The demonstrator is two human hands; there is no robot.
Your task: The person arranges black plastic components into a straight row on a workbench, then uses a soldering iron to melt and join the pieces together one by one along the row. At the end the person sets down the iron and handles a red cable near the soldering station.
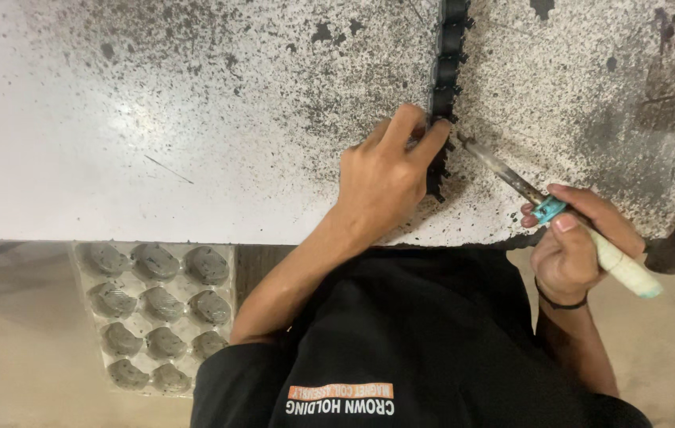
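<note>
A row of small black parts [445, 55] runs in a line down the speckled white worktop [155, 127]. My left hand [385, 178] rests on the worktop and pinches the near end of that row between thumb and fingers. My right hand [579, 250] grips a soldering iron [547, 208] with a pale handle and a teal collar. Its metal tip points up-left and ends right beside the black part under my left fingers.
A clear plastic tray [84, 317] with several rounded grey parts in its pockets lies on the lower surface at the left, below the worktop's front edge. Dark scorch marks and specks cover the worktop's right half. My black shirt fills the bottom centre.
</note>
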